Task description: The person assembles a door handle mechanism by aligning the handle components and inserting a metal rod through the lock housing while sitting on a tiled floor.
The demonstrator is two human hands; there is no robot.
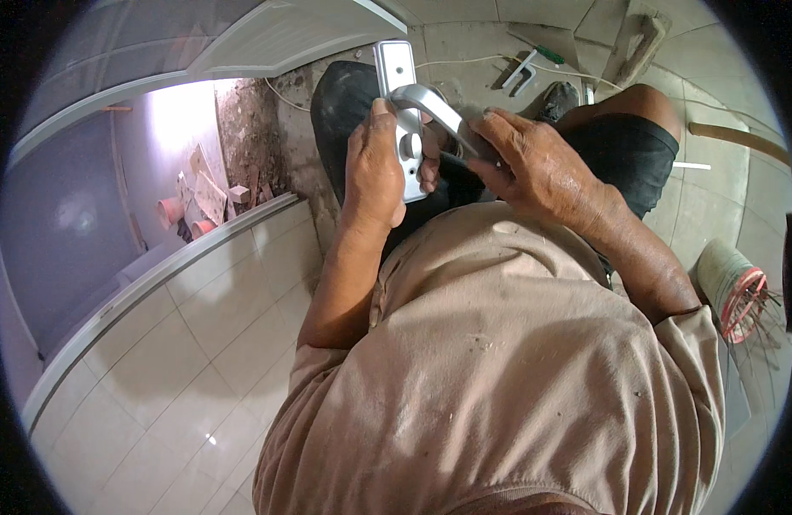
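A silver door handle (397, 67) with a long backplate is held upright in front of my lap. My left hand (374, 167) is closed round the lower half of the plate, thumb on its left edge and fingertips showing on the right. Below the lever, a round knob (409, 144) sits on the plate. The curved lever (437, 106) points to the right. My right hand (542, 163) is closed on the lever's free end, which its fingers partly hide.
A second U-shaped silver handle (521, 74) and a green-handled tool (549, 55) lie on the tiles ahead. A thin cable (464, 60) crosses there. At right stands a red-rimmed bucket (744, 302) with wires. A pale frame rail (147, 272) and rubble (250, 184) are at left.
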